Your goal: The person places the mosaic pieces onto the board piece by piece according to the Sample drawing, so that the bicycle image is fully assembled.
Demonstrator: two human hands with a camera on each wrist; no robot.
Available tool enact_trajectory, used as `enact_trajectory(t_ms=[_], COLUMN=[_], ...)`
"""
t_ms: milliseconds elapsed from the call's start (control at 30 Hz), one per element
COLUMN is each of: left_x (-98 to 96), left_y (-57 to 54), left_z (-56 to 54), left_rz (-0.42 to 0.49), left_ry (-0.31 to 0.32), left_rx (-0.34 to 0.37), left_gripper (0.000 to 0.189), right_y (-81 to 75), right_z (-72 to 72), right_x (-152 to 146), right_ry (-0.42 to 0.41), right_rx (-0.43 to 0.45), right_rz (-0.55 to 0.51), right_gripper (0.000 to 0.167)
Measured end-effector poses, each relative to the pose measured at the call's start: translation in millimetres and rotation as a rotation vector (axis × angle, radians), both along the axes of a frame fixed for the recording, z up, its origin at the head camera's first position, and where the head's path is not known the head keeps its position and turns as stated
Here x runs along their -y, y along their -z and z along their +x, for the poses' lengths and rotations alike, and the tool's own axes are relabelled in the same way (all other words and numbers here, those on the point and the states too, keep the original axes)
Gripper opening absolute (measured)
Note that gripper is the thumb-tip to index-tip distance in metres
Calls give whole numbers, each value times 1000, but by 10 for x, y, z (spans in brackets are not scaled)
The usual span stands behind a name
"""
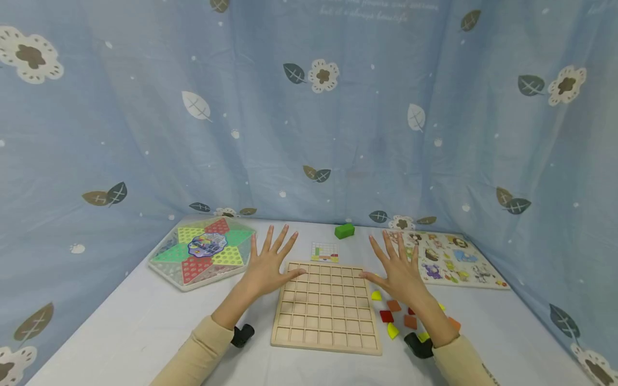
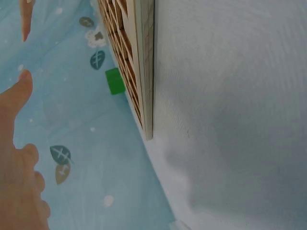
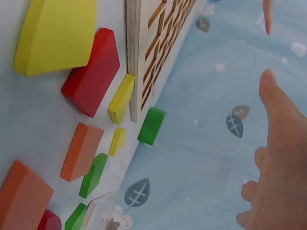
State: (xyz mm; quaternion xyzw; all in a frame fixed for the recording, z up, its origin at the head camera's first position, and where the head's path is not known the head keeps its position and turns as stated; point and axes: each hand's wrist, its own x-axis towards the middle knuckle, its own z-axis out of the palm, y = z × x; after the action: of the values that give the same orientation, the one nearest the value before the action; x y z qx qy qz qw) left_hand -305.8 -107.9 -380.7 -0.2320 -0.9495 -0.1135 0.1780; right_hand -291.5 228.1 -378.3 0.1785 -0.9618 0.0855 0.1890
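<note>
Both hands are raised with fingers spread, holding nothing. My left hand (image 1: 264,269) hovers by the upper left corner of a wooden grid board (image 1: 325,310), and my right hand (image 1: 402,274) is by its upper right corner. The board's square cells hold nothing. Right of it lie loose blocks, among them a red block (image 1: 387,316), an orange block (image 1: 410,321) and a yellow quarter-round block (image 1: 392,331); the right forearm hides some. In the right wrist view, a red block (image 3: 93,72) and a yellow block (image 3: 57,36) lie close to the board's edge.
Behind the board lie a small pattern card (image 1: 324,252) and a green block (image 1: 345,231). A Chinese checkers board (image 1: 203,252) is at the left, an animal picture puzzle (image 1: 454,260) at the right. A blue patterned curtain (image 1: 270,134) surrounds the white table (image 1: 120,321).
</note>
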Motion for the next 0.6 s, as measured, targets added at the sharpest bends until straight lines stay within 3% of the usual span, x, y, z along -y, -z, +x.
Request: enact_trajectory(t_ms=[600], left_x=[84], left_y=[-49], left_z=[-39], left_rz=[31], left_ry=[8], left_rx=[-5], left_gripper=[92], right_y=[-76], right_z=[-19], right_x=[-160], right_ry=[-22], right_rx=[79], right_rz=[-56], right_gripper=[90])
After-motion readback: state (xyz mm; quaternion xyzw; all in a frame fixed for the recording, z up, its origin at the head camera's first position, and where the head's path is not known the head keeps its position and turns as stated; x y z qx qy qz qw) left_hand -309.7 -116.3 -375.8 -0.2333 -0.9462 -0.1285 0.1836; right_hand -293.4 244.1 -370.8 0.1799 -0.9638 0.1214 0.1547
